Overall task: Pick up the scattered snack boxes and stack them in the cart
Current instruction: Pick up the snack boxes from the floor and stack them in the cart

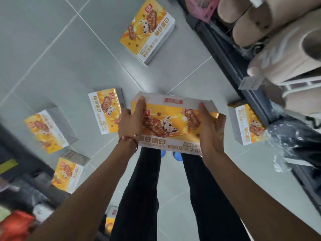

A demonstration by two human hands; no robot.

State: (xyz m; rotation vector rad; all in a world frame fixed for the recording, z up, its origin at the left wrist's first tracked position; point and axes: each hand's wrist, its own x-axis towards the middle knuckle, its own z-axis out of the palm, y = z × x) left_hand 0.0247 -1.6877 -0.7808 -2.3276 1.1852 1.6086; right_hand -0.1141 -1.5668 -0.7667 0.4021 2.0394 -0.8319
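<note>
- Held box [173, 126] up off the floor [52, 49], in front of the body and above the legs [144, 188]; printed face up, long axis running left to right.
- Left hand [130, 122] clamped on the left short end, fingers [141, 105] curled up over the far-left corner.
- Right hand [211, 129] clamped on the right short end, fingers wrapped round the edge.
- Squarely between the two hands, so neither one nearer; weight apparently shared evenly.
- No cart in sight, so cannot tell which way to carry; likely calls for a turn of the body with the long axis kept level.
- Counted: two hands, one box in hand, five more lying flat on the floor.
- Far box [147, 30] well apart; middle box [106, 110] just beside the left hand; left box [48, 131]; near-left box [67, 174]; right box [246, 124] against the foot of the slipper shelf [225, 49].
- A sixth yellow box [111, 221] at the near edge, mostly hidden by the left arm; cannot tell what it rests on.
- Probably next in line: middle box for the left hand, right box for the right.
</note>
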